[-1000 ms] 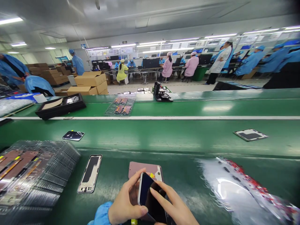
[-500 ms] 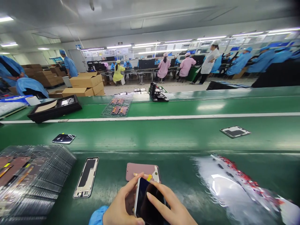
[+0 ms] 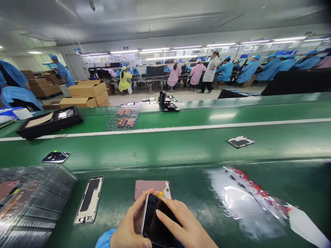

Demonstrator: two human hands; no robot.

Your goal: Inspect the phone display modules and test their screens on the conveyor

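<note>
At the bottom centre my left hand (image 3: 129, 227) grips a phone screen assembly (image 3: 153, 224) by its left edge, dark glass facing up. My right hand (image 3: 184, 227) lies over the glass with its fingers pressing on it. Just beyond my hands a pink panel (image 3: 152, 188) lies flat on the green bench. A phone frame (image 3: 89, 199) with a dark cut-out rests to the left of it.
A stack of clear plastic trays (image 3: 31, 203) fills the near left. Clear film bags with red marks (image 3: 245, 203) lie at the right. On the green conveyor (image 3: 168, 148) sit a dark glass piece (image 3: 56, 157) and a frame (image 3: 240, 141). Other people work at benches beyond.
The view has swung right, so everything on the belt has slid left in the picture. My hands keep the same hold on the screen assembly, now lower in the frame.
</note>
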